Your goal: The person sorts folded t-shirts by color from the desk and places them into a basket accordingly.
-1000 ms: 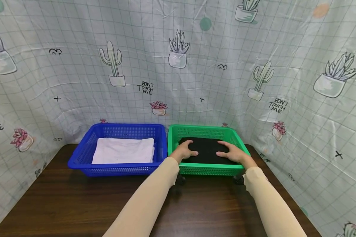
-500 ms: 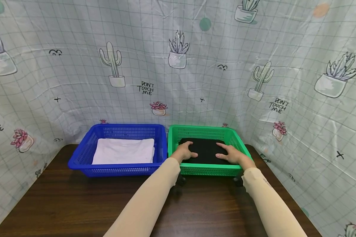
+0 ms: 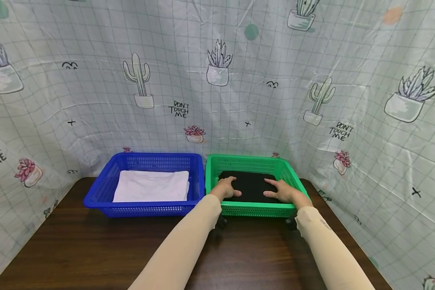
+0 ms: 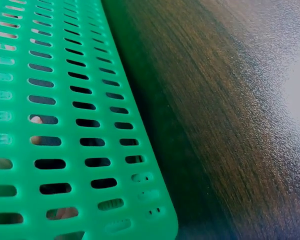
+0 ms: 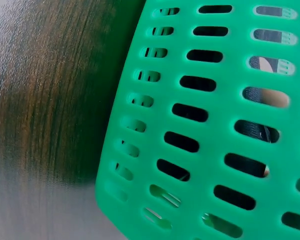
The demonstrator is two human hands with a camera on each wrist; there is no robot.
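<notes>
Both hands reach over the near rim of a green slotted basket point(image 3: 255, 204) on the right of the head view. A flat, folded black cloth point(image 3: 251, 186) lies inside it. My left hand point(image 3: 224, 189) rests at the cloth's left side with thumb and index finger spread apart. At the opposite side, my right hand point(image 3: 283, 191) lies with its thumb and index finger spread over the cloth. The other fingers are largely hidden. Both wrist views are mostly filled by the green basket wall point(image 4: 62, 102), with bits of fingers and dark cloth showing through the slots.
A blue slotted basket point(image 3: 145, 208) stands directly left of the green one, with a folded white cloth point(image 3: 151, 186) in it. Both baskets are on a dark wooden table point(image 3: 105, 245). Behind them hangs a grid-patterned curtain point(image 3: 246, 104) with cactus drawings.
My right hand has shifted slightly left and inward over the black cloth. The left hand stays nearly in place, its fingers slightly lower. The baskets and white cloth have not moved.
</notes>
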